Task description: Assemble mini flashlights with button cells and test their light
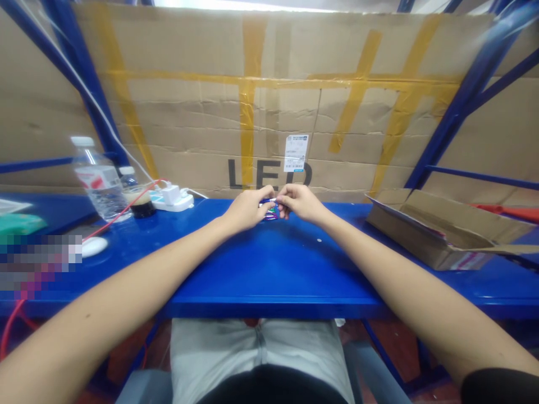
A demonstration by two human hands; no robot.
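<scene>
Both my arms reach forward over the blue table [269, 269]. My left hand [244, 209] and my right hand [300, 202] meet at the far middle of the table, fingers curled in a pinch. Between them they hold a small blue and white object [268, 201], thin like a pen or marker. A few small colourful pieces [272, 213] lie on the table right under the hands; I cannot make out what they are.
An open cardboard box [442, 230] lies at the right. At the left stand a clear water bottle [97, 179], a dark jar [141, 203] and a white power strip [172, 199] with a red cable. A taped cardboard wall [269, 112] closes the back.
</scene>
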